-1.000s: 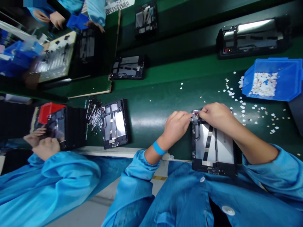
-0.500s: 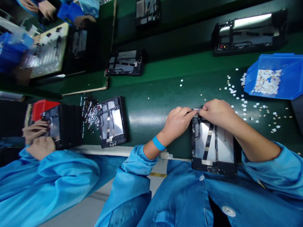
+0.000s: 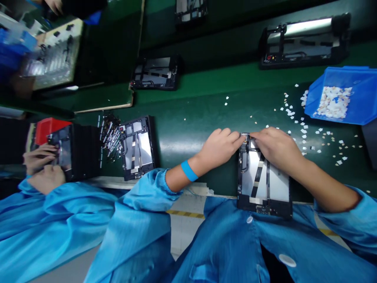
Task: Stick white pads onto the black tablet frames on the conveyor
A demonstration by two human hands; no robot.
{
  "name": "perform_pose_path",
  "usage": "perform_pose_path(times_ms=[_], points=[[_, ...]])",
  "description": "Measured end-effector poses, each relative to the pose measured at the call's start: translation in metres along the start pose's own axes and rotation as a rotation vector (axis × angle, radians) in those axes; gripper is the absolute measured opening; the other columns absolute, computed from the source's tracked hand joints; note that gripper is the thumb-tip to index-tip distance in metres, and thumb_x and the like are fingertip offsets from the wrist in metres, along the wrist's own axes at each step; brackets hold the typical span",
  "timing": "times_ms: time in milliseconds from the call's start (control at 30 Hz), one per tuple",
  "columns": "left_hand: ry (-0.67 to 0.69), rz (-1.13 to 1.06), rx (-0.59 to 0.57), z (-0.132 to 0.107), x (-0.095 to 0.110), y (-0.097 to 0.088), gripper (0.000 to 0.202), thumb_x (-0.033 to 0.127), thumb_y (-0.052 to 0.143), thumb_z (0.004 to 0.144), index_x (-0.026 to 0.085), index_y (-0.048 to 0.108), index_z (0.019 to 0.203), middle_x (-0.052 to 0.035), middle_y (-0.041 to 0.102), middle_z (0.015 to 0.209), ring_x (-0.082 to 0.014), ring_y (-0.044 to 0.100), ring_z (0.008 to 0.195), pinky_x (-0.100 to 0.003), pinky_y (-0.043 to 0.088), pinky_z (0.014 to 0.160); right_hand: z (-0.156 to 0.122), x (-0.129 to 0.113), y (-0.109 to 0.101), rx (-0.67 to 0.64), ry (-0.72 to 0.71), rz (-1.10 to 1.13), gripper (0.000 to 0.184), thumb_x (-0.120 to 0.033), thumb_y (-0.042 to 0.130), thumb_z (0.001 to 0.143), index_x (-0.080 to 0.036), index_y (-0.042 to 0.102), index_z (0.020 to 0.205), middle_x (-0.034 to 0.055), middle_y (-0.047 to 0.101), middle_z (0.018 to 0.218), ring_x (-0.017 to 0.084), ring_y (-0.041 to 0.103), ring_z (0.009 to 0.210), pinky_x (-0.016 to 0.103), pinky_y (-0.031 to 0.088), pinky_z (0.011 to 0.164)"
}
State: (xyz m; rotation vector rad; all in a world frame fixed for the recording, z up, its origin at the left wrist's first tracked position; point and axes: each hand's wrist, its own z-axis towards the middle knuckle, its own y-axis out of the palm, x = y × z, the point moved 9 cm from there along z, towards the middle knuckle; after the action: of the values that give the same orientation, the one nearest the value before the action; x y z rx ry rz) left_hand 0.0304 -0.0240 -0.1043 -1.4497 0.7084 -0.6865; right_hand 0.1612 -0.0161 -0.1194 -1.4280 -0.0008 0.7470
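An opened tablet (image 3: 275,186) lies in front of me at the table's near edge, its inner side up with grey panels, a dark ribbon cable and small boards showing. My left hand (image 3: 221,147) is closed at its upper left corner, fingers curled and the index fingertip touching the corner. From the other side my right hand (image 3: 277,147) reaches over the top edge, finger and thumb pinched close to the left fingertip. Whatever small piece lies between these fingertips is too small to make out. A blue band (image 3: 189,170) circles my left wrist.
A blue bin (image 3: 357,96) of small white pieces stands right, with loose pieces scattered beside it. Other opened tablets (image 3: 137,149) lie left and further back, one next to a pile of thin strips (image 3: 111,137). A co-worker's hands (image 3: 44,167) work far left by a red bin (image 3: 51,129).
My right hand has flattened and its fingers have shifted slightly along the tablet's top edge. My left hand stays at the corner. A person's hands and blue bin at the back left have mostly left view.
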Motion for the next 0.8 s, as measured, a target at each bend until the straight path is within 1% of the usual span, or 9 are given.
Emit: perform_pose_path(times_ms=[67,133,200,333,400,500,567,667,800], points=[[-0.058,-0.088,0.005,-0.004,-0.011,0.006,0.038,0.021,0.044,0.109,0.025,0.062,0.142,-0.0075,0.073,0.117,-0.0218,0.06,0.094,-0.036,0.04,0.075,-0.008,-0.005,0.007,-0.018,-0.102,-0.057,0.04,-0.02,0.042,0.106,-0.021,0.073,0.132,0.0103,0.072,0.104,0.025,0.062,0.093,0.037,0.048,0.082],[-0.104,-0.194,0.015,-0.008,-0.02,0.012,0.04,0.018,0.046,0.107,0.028,0.064,0.142,-0.006,0.074,0.123,-0.0203,0.062,0.096,-0.035,0.044,0.081,-0.011,-0.006,0.011,-0.042,-0.145,-0.116,0.043,-0.017,0.041,0.106,-0.022,0.071,0.136,0.0107,0.071,0.105,0.025,0.059,0.09,0.037,0.046,0.078],[-0.128,-0.307,0.064,-0.01,-0.027,0.013,0.041,0.015,0.047,0.105,0.026,0.066,0.139,-0.0059,0.074,0.126,-0.0197,0.065,0.101,-0.035,0.047,0.087,-0.012,-0.007,0.014,-0.073,-0.18,-0.141,0.043,-0.016,0.043,0.105,-0.022,0.069,0.139,0.0111,0.07,0.106,0.024,0.057,0.088,0.036,0.044,0.076],[-0.19,-0.449,0.242,-0.014,-0.041,0.008,0.041,0.008,0.045,0.101,0.019,0.068,0.133,-0.0084,0.076,0.124,-0.0198,0.068,0.111,-0.037,0.05,0.096,-0.011,-0.003,0.015,-0.11,-0.225,-0.117,0.042,-0.015,0.046,0.104,-0.023,0.068,0.139,0.0103,0.07,0.107,0.023,0.054,0.088,0.035,0.043,0.077],[-0.185,-0.462,0.265,-0.013,-0.042,0.011,0.04,0.007,0.045,0.101,0.017,0.069,0.132,-0.009,0.076,0.123,-0.0196,0.069,0.112,-0.037,0.05,0.096,-0.011,-0.002,0.014,-0.106,-0.252,-0.118,0.043,-0.014,0.047,0.104,-0.022,0.068,0.14,0.011,0.07,0.109,0.023,0.054,0.087,0.035,0.043,0.077],[-0.173,-0.432,0.224,-0.009,-0.037,0.018,0.04,0.009,0.046,0.102,0.018,0.068,0.134,-0.0086,0.075,0.125,-0.0196,0.067,0.111,-0.036,0.049,0.096,-0.012,-0.005,0.013,-0.093,-0.304,-0.141,0.042,-0.014,0.048,0.103,-0.018,0.068,0.141,0.0131,0.07,0.111,0.023,0.053,0.084,0.035,0.044,0.076],[-0.174,-0.371,0.184,-0.007,-0.032,0.02,0.039,0.013,0.047,0.104,0.022,0.067,0.136,-0.0075,0.074,0.127,-0.0201,0.066,0.109,-0.036,0.048,0.094,-0.012,-0.007,0.012,-0.091,-0.316,-0.146,0.043,-0.014,0.047,0.103,-0.016,0.068,0.14,0.0139,0.07,0.111,0.023,0.054,0.084,0.036,0.044,0.076],[-0.131,-0.217,0.118,-0.006,-0.018,0.016,0.036,0.024,0.045,0.109,0.026,0.066,0.137,-0.0067,0.072,0.127,-0.0223,0.062,0.104,-0.037,0.045,0.086,-0.012,-0.009,0.012,-0.115,-0.307,-0.165,0.045,-0.013,0.044,0.103,-0.016,0.066,0.142,0.0144,0.07,0.111,0.024,0.056,0.086,0.037,0.045,0.079],[-0.075,-0.05,0.036,-0.005,-0.005,0.008,0.039,0.025,0.04,0.11,0.023,0.06,0.143,-0.0108,0.069,0.126,-0.0242,0.057,0.099,-0.038,0.04,0.078,-0.015,-0.009,0.013,-0.145,-0.308,-0.158,0.046,-0.015,0.042,0.104,-0.016,0.064,0.144,0.0143,0.071,0.115,0.025,0.057,0.091,0.038,0.047,0.083]])
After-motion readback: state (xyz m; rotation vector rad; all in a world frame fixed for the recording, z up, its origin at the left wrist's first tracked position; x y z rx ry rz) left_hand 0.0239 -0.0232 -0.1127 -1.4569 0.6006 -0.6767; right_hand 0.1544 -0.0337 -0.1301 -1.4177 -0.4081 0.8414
